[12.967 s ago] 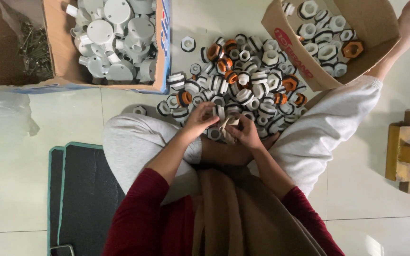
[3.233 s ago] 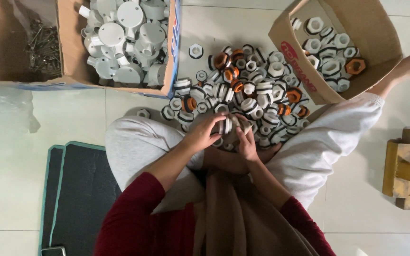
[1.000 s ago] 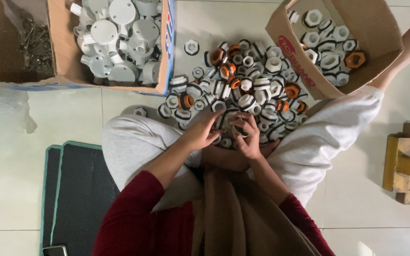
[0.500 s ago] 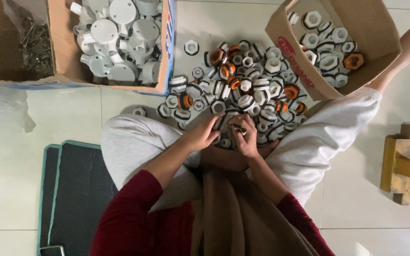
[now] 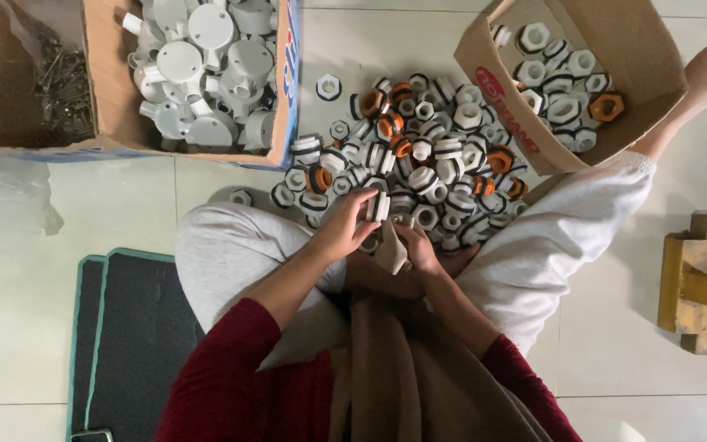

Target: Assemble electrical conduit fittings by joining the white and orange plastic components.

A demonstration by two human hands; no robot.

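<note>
Here, white fitting (image 5: 380, 206) in left hand (image 5: 344, 229)

One camera is riding on the person's head and is looking almost straight down over the chest and crossed legs onto the tiled floor (image 5: 59, 319). It is sitting fairly near, so the forearms are filling the lower middle while the left hand (image 5: 344, 229) and right hand (image 5: 419, 247) are lying close to the centre. The pile of plastic fittings (image 5: 419, 164) is sitting just above them; two cardboard boxes (image 5: 112, 98) are being cut off by the top edge. There is only this single view.
</note>
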